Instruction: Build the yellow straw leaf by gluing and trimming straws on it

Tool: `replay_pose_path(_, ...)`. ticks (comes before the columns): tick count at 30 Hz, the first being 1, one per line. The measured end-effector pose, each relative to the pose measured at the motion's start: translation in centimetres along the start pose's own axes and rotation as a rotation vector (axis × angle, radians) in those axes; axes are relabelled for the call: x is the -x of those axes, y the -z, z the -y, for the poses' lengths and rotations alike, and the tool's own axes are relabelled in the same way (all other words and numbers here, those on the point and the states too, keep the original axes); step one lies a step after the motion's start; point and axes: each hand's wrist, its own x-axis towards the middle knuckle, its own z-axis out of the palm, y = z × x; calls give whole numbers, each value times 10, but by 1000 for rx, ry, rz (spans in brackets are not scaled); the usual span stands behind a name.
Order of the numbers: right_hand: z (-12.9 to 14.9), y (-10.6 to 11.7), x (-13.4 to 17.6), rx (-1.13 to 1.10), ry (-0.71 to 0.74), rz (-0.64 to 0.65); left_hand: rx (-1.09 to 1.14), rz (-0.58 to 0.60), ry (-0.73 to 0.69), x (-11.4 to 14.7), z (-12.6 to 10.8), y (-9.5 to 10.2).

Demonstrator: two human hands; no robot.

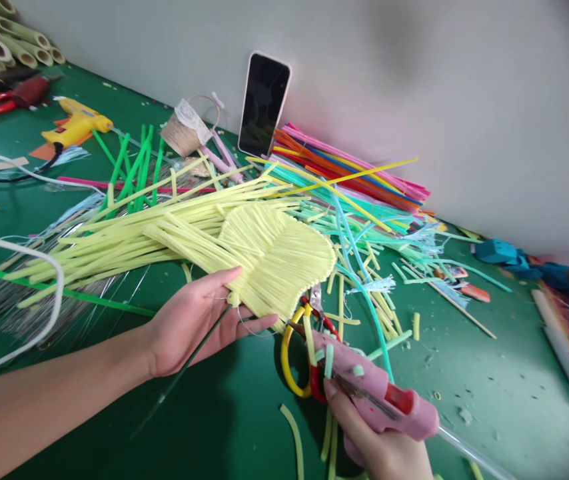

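Observation:
My left hand [189,323] grips a pale yellow leaf shape made of pipe cleaners [284,257] at its lower end, thumb on top and fingers beneath. A thin dark stem [184,367] runs down from the leaf across my palm. In my right hand [379,447] is a pink hot glue gun [364,380] with a clear glue stick out of its back. Its nozzle points at the leaf's lower right edge, touching or very close. Scissors with yellow and red handles [287,363] lie on the table behind the nozzle. Small mint scraps cling to the gun.
Loose pale yellow pipe cleaners [114,233] and mint ones [324,193] spread over the green table [464,380]. A phone [264,103] leans on the wall. A yellow glue gun [77,123], a small basket [184,133] and bamboo tubes [4,40] stand at left. A white cable [57,293] loops near my left arm.

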Motion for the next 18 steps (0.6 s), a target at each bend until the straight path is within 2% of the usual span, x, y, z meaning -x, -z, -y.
replay_pose_path(10,1,-1,-1,8,81,24,15,11,3,-1,1,3)
replay_pose_path(18,4,0,-2,34,71,25,15,5,-4,0,0,2)
